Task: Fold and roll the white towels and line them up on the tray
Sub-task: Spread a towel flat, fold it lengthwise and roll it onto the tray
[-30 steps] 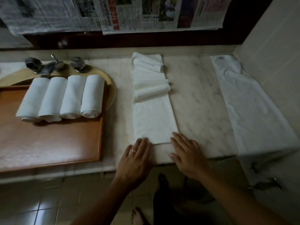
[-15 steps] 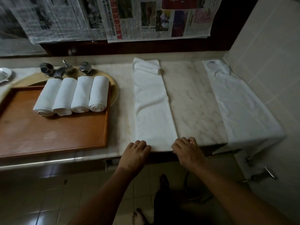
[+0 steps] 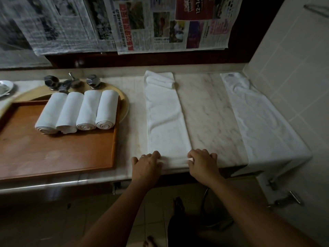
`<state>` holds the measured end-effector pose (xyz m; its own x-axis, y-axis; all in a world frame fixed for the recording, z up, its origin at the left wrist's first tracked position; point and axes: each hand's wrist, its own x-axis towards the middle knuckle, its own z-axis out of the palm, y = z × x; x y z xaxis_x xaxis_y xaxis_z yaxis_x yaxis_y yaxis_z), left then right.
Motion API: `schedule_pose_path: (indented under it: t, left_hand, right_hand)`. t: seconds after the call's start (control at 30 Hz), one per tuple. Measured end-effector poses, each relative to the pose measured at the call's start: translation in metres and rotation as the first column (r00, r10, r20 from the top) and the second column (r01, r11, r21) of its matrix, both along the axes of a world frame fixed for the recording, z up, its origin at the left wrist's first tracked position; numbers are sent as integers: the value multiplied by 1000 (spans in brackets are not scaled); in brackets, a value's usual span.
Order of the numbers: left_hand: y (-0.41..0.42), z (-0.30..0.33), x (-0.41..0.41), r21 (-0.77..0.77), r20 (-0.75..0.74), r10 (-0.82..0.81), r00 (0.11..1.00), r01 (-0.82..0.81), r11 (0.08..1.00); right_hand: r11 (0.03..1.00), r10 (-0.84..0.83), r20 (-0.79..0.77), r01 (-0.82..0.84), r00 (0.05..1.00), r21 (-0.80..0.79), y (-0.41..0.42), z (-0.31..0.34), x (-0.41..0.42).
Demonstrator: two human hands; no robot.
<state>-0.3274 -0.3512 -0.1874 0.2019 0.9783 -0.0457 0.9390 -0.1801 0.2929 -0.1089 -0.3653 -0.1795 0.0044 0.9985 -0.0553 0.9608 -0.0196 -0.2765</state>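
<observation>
A long folded white towel (image 3: 165, 118) lies flat on the marble counter, running from the back wall to the front edge. My left hand (image 3: 146, 165) and my right hand (image 3: 203, 163) each pinch a near corner of it, and a small fold of cloth is bunched between them. Several rolled white towels (image 3: 78, 112) sit side by side at the back of the wooden tray (image 3: 53, 154) on the left. Another white towel (image 3: 263, 122) lies spread along the right side, hanging over the counter's edge.
A tap with two handles (image 3: 71, 82) and a round basin rim (image 3: 124, 106) stand behind the tray. A dish (image 3: 4, 88) is at far left. Newspapers (image 3: 160, 24) hang on the back wall. A tiled wall (image 3: 293, 77) closes the right side.
The towel's wrinkled folds have been pulled straight. My hands went from lying flat at the near end to curling and pinching its corners, and the near edge has begun to curl up.
</observation>
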Motion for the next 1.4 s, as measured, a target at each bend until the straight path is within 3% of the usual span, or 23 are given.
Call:
schedule_pose_path:
  t: [0.07, 0.17, 0.33, 0.5, 0.7, 0.9, 1.07, 1.17, 1.3, 1.4]
  left_hand:
    - [-2, 1, -2, 107, -83, -49, 995, 57, 993]
    - [-7, -12, -9, 225, -240, -225, 944, 280, 933]
    - [-18, -23, -17, 270, -240, -309, 920, 369, 889]
    - [-17, -16, -14, 231, -255, -351, 901, 410, 882]
    - [-13, 6, -8, 7, -92, -172, 981, 173, 985]
    - [6, 9, -7, -102, 40, -101, 994, 104, 989]
    - [12, 11, 1, -55, 21, -41, 999, 42, 998]
    - [12, 12, 3, 32, 7, -22, 1000, 22, 999]
    - [7, 6, 2, 166, -110, -198, 974, 214, 963]
    - [-5, -9, -4, 250, -181, -277, 944, 317, 915]
  right_hand:
    - [993, 86, 149, -97, 985, 70, -4, -4, -1]
    - [959, 215, 275, -255, 937, 119, -11, -13, 0]
    - [966, 227, 153, -242, 962, 89, -25, -20, 8]
    - [956, 288, 158, -292, 945, 6, -14, -9, 14]
    - [984, 142, -103, -152, 984, -93, -2, 6, 17]
    - [970, 30, -136, -62, 990, -237, 20, 14, 18]
    - [980, 66, 5, -64, 998, -186, 28, 20, 12]
    - [991, 133, 137, -127, 982, -51, 26, 13, 10]
    - [947, 256, 267, -296, 929, 122, 17, -4, 13]
    - [926, 260, 249, -315, 933, 210, 1, -9, 14]
